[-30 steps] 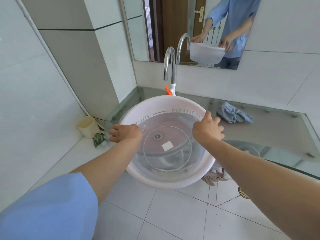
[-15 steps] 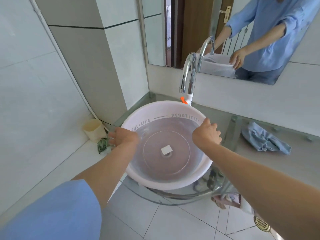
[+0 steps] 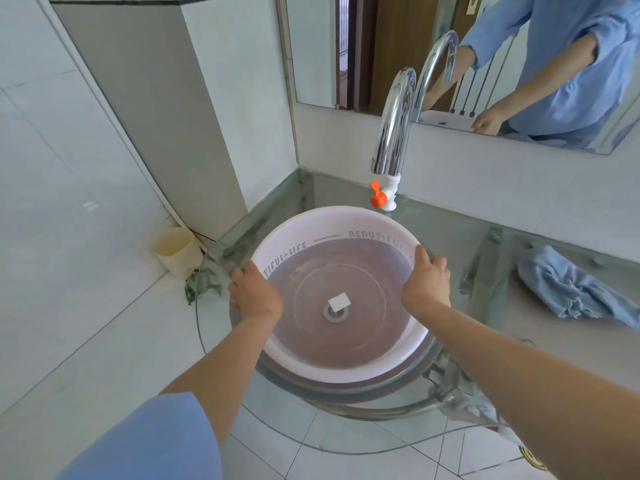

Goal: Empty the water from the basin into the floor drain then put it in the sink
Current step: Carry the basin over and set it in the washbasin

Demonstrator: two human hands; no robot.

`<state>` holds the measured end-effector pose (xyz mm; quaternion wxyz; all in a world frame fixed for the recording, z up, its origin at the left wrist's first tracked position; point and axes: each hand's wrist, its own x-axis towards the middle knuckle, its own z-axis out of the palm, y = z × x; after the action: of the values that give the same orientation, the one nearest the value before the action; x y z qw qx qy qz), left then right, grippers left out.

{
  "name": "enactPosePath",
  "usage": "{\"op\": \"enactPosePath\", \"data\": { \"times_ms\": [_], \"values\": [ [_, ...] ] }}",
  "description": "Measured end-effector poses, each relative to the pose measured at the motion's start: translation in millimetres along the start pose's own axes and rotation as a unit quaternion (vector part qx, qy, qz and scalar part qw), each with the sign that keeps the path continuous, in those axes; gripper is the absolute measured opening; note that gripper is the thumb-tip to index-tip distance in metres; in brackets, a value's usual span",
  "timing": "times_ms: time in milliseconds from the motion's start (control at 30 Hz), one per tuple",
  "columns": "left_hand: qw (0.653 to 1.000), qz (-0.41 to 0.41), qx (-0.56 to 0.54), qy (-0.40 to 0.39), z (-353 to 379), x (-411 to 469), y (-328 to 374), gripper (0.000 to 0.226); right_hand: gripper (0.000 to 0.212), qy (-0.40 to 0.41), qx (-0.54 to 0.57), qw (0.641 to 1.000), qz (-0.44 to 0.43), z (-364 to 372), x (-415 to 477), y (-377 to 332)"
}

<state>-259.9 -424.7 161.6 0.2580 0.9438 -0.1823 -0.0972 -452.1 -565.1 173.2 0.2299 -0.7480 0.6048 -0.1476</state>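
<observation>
The white plastic basin (image 3: 346, 223) now sits lower than a second ago, nested in the round glass sink (image 3: 408, 400), its translucent bottom showing the sink drain (image 3: 335, 312) beneath a white label. No water is visible inside. The left hand (image 3: 254, 292) grips the left rim, fingers curled over the outside edge; the right hand (image 3: 426, 280) grips the right rim, thumb inside, fingers wrapped outside. Both hands remain clamped on the rim as before. Beyond the fingertips stands the chrome faucet (image 3: 394, 123) with an orange valve lever (image 3: 377, 195). Right of the right hand, a blue cloth (image 3: 575, 289) lies on the glass counter (image 3: 491, 344). Left of the left hand, a cream cup (image 3: 175, 251) stands on the floor.
</observation>
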Motion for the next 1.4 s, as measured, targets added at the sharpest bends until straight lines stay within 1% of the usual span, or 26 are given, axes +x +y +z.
{"op": "enactPosePath", "data": {
  "times_ms": [233,333,467,567,633,767,867,1000,1133,1300,1400],
  "values": [
    [0.999,0.03,0.039,-0.02,13,0,-9,0.053,0.058,-0.03,-0.024,0.999,0.015,19,7,15],
    [0.998,0.038,0.043,-0.031,13,4,-9,0.053,0.056,-0.043,-0.031,0.998,0.016,19,10,18],
    [0.996,0.063,0.011,-0.064,19,10,-14,0.057,0.051,-0.069,-0.043,0.997,0.008,22,10,22],
    [0.992,0.091,0.023,-0.089,24,12,-19,0.06,0.052,-0.071,-0.042,0.997,-0.003,26,8,24],
    [0.989,0.102,0.034,-0.097,25,12,-21,0.06,0.056,-0.068,-0.05,0.996,-0.005,28,5,25],
    [0.984,0.134,0.071,-0.091,26,4,-27,0.054,0.06,-0.057,-0.055,0.997,-0.005,32,-8,25],
    [0.979,0.163,0.105,-0.067,29,-12,-34,0.053,0.065,-0.035,-0.051,0.998,-0.01,37,-23,26],
    [0.975,0.2,0.094,-0.039,29,-22,-38,0.048,0.068,-0.029,-0.016,0.999,-0.002,40,-39,28],
    [0.971,0.213,0.098,-0.05,26,-21,-36,0.044,0.06,-0.041,-0.018,0.999,-0.012,37,-43,27],
    [0.963,0.242,0.109,-0.056,18,-20,-32,0.049,0.05,-0.045,-0.076,0.995,-0.047,31,-47,23],
    [0.957,0.272,0.081,-0.056,10,-27,-23,0.049,0.047,-0.047,-0.048,0.995,-0.076,24,-53,13]
  ]
}}
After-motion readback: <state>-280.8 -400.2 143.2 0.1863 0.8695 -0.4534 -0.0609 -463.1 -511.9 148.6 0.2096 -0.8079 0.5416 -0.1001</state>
